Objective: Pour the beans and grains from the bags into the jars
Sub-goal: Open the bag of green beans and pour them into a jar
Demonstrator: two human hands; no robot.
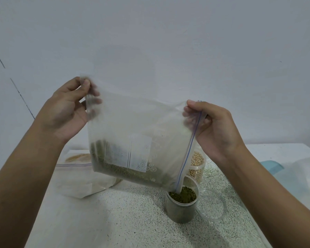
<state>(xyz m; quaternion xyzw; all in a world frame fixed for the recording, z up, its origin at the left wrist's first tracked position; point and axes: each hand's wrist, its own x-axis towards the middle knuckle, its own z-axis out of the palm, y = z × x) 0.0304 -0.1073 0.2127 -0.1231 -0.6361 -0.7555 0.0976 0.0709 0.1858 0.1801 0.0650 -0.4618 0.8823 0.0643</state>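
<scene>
The left hand (pixel 66 111) pinches the bag (pixel 132 122) at its 10 o'clock corner; the right hand (pixel 215 126) pinches the zip edge at 2 o'clock. The bag hangs tilted, green beans (pixel 132 174) along its low side, and its 5 o'clock corner dips into the open jar (pixel 181 210) on the worktop (pixel 115 212). A lid (pixel 215 206) lies at the jar's 3 o'clock.

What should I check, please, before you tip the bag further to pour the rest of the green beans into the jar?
1. The bag has its lowest corner inside the mouth of the jar: ok.
2. Left hand pinches the bag's raised corner: ok.
3. Right hand grips the zip edge: ok.
4. Room in the jar for the green beans left in the bag: cannot tell; the level is already near the rim.
5. Lid lies off, beside the jar: ok.
6. Stray beans on the speckled table: cannot tell.
</scene>
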